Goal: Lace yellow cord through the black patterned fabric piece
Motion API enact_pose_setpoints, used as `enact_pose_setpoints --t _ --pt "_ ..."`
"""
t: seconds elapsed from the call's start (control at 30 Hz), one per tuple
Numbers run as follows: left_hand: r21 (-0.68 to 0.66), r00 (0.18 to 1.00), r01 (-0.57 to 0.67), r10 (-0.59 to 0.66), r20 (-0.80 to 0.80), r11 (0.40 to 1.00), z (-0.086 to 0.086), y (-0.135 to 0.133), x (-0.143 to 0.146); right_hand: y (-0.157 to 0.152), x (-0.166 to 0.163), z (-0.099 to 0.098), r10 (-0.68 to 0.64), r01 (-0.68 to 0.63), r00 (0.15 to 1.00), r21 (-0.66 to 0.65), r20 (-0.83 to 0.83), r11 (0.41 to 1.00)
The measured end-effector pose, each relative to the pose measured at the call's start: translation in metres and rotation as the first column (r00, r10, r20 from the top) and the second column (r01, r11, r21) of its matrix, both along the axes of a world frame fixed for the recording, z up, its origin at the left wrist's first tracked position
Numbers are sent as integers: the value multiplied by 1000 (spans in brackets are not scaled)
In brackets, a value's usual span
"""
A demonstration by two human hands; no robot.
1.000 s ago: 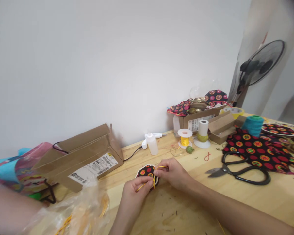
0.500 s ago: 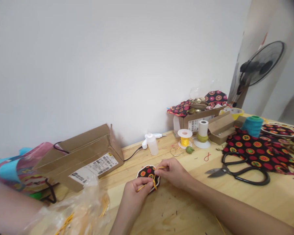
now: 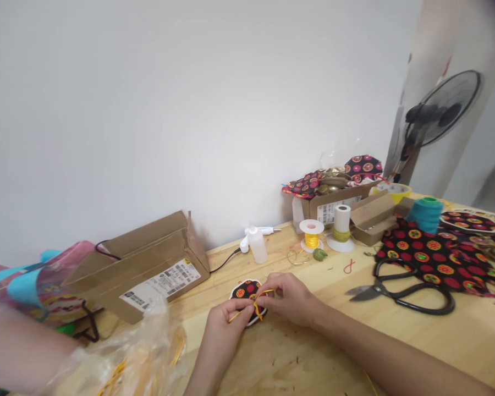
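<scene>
My left hand [image 3: 225, 325] and my right hand [image 3: 287, 297] meet over a small round piece [image 3: 244, 289] covered in black fabric with red and yellow dots, lying on the wooden table [image 3: 313, 341]. Both hands pinch a thin yellow cord [image 3: 256, 306] that loops between their fingertips just above the piece. My left fingers hold the lower end of the cord, my right fingers the upper loop.
A flattened cardboard box [image 3: 148, 269] lies at left, a clear plastic bag [image 3: 132, 357] with yellow cords in front. Behind are a small white bottle [image 3: 257, 245], a yellow cord spool [image 3: 312, 235], black scissors [image 3: 408, 289], dotted fabric [image 3: 433, 256], a teal thread cone [image 3: 425, 213] and a fan [image 3: 441, 110].
My right hand has drawn the yellow cord slightly lower and closer to my left fingers, so the loop looks tighter. The view has shifted a little.
</scene>
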State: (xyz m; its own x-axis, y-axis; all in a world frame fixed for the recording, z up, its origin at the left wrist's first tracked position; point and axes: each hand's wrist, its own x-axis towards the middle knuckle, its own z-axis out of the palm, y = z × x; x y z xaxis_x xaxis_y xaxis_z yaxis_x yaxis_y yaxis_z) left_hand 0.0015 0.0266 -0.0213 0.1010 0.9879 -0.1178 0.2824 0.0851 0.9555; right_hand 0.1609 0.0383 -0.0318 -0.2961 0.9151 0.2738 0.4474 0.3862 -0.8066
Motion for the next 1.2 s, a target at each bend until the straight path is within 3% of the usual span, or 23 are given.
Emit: enact_pose_setpoints --t 0.37,0.7,0.93,1.07,1.13,1.2 --pt "-6 999 40 -41 -33 999 -2 0 1 -5 -3 4 -105 57 973 228 206 972" --pt "53 987 10 -1 -162 999 8 -3 6 0 0 3 -59 -1 982 321 178 947" --pt "66 1000 -4 2 25 998 -4 1 2 0 0 6 -51 3 989 336 135 942" --pt "-110 985 24 -5 171 994 -15 6 0 -2 1 9 -20 -24 991 333 129 942" --pt "-49 950 39 -21 313 998 -19 9 -1 -2 1 10 -2 -40 992 339 123 940" --pt "-27 942 58 -46 332 998 -20 11 -2 -2 1 10 5 -46 993 343 121 938"
